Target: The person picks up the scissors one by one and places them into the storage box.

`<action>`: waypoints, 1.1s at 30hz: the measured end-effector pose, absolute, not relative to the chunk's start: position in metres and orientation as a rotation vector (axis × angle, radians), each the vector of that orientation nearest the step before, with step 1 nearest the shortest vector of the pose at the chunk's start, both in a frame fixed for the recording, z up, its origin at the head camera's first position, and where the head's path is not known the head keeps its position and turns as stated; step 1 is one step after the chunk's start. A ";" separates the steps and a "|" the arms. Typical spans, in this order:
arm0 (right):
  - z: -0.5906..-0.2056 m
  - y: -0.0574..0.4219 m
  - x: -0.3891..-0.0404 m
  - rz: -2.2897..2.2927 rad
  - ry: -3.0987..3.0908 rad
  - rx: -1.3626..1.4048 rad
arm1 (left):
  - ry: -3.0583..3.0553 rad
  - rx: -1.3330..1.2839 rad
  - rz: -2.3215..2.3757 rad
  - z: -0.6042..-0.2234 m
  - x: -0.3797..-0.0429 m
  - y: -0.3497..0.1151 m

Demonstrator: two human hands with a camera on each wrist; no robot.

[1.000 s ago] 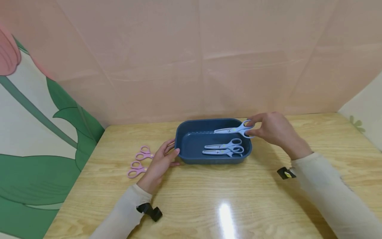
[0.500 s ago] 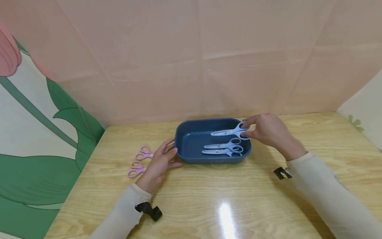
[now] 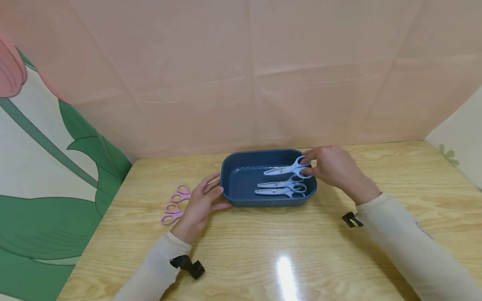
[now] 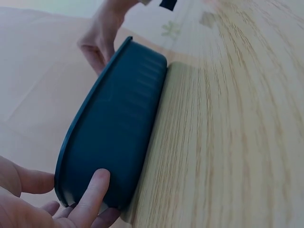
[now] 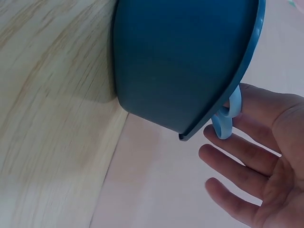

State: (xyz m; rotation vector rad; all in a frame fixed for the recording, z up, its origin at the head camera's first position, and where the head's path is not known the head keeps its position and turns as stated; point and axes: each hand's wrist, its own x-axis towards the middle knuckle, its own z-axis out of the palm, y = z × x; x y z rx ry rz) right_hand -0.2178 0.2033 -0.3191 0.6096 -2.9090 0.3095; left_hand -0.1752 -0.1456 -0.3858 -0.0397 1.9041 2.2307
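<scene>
In the head view my right hand [image 3: 333, 167] pinches light-blue scissors [image 3: 280, 170] by their finger loops, above the right side of a dark blue bin [image 3: 241, 203]. Their blades point left. Two more pairs of light-blue scissors, a rear pair [image 3: 273, 184] and a front pair [image 3: 272, 191], lie in the bin with blades to the left. My left hand [image 3: 199, 205] touches the bin's left end with fairly straight, spread fingers. In the left wrist view those fingers [image 4: 92, 194] lie against the outer wall. The right wrist view shows loops [image 5: 223, 124] at the rim.
Two pink scissors, a back pair [image 3: 180, 193] and a front pair [image 3: 171, 214], lie left of the left hand, which partly covers them. The wooden table [image 3: 241, 246] meets a pink wall covering [image 3: 248, 83] close behind the bin. A painted wall [image 3: 45, 167] borders the left side.
My right hand has moved left and slightly down, carrying the blue scissors farther into the bin. The left hand stays at the bin's left end, nearly still.
</scene>
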 end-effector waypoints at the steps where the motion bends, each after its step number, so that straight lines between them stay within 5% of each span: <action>1: -0.319 0.203 -0.218 0.306 -2.911 0.612 | 1.905 -0.033 2.229 -0.386 -0.175 -0.146; 33: -0.333 0.190 -0.219 0.202 -2.722 0.712 | 1.944 0.003 2.198 -0.382 -0.173 -0.147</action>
